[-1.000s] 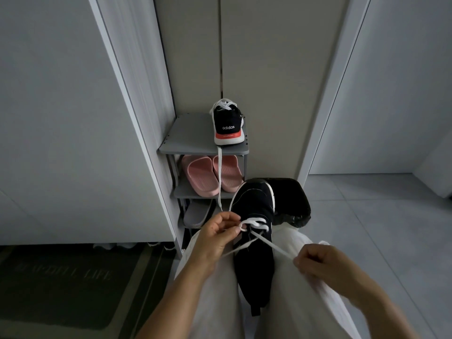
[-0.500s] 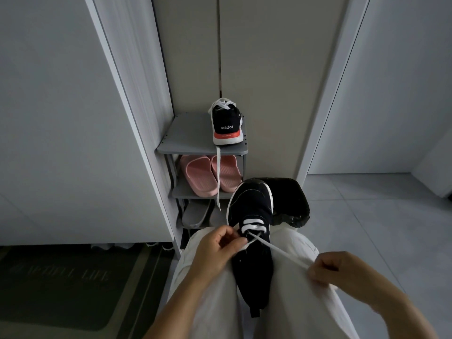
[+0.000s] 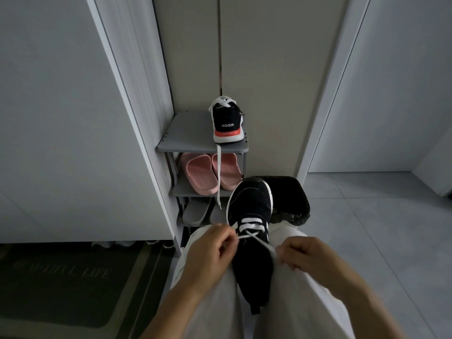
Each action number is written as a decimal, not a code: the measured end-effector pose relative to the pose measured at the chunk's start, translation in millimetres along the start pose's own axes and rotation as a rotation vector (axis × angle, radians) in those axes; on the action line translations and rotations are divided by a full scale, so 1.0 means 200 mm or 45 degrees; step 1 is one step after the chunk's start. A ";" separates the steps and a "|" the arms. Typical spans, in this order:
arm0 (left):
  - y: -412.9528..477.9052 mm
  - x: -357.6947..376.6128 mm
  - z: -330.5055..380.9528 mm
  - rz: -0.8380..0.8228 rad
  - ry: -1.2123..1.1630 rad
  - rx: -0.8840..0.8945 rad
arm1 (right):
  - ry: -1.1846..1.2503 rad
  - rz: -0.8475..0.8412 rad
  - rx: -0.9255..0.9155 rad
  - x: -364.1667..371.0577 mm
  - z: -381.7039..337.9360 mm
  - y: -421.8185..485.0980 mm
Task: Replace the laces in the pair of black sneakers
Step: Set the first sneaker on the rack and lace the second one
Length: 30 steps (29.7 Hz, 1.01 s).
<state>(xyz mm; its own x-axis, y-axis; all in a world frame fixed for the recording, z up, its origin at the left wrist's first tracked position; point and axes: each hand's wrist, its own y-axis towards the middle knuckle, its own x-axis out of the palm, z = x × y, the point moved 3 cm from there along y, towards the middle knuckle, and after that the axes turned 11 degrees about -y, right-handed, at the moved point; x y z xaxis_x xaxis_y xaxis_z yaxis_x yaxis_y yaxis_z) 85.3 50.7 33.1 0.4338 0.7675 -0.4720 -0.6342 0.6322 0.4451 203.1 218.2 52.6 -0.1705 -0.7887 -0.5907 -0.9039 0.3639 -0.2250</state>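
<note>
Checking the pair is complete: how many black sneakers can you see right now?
2. One sneaker lies on the person's lap; the other sneaker stands on the rack's top shelf. Lower shelves are partly hidden.

Shoe rack (image 3: 241,167), grey, centre of frame, three tiers visible.
- Top shelf (image 3: 188,133): one black sneaker (image 3: 227,118) at the right end, heel toward the camera, orange heel band; its white lace (image 3: 218,172) hangs over the front edge past the middle tier.
- Middle shelf (image 3: 195,191): pair of pink slides (image 3: 199,173), side by side.
- Lowest tier: grey slippers (image 3: 197,211), partly hidden.

Floor (image 3: 379,228), grey tile, right of frame: dark doormat (image 3: 61,285) at lower left.

Lap, light trousers (image 3: 293,302), bottom centre: second black sneaker (image 3: 252,199), toe pointing away, lies between the knees with a part-threaded lace (image 3: 256,238).
</note>
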 end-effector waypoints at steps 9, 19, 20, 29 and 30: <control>-0.08 0.00 0.04 0.078 0.579 0.430 | 0.243 -0.013 0.064 -0.07 0.01 -0.02; -0.12 0.05 -0.09 0.006 0.146 0.007 | -0.173 0.113 0.030 -0.03 0.11 0.00; -0.12 0.04 -0.09 0.049 0.128 -0.002 | -0.314 0.249 -0.033 -0.04 0.10 0.00; -0.11 0.02 -0.11 0.147 0.378 0.078 | -0.875 1.147 -0.449 0.00 0.14 -0.06; -0.11 0.02 -0.12 0.151 0.389 0.068 | -0.877 1.160 -0.431 0.01 0.15 -0.05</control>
<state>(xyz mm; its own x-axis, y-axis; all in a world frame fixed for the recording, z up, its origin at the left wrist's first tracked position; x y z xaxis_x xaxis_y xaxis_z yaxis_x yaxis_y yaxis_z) 86.4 37.3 2.2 0.1417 0.7739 -0.6173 -0.6307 0.5512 0.5463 224.8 228.4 30.6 -0.6504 0.1619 -0.7421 -0.6344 0.4214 0.6480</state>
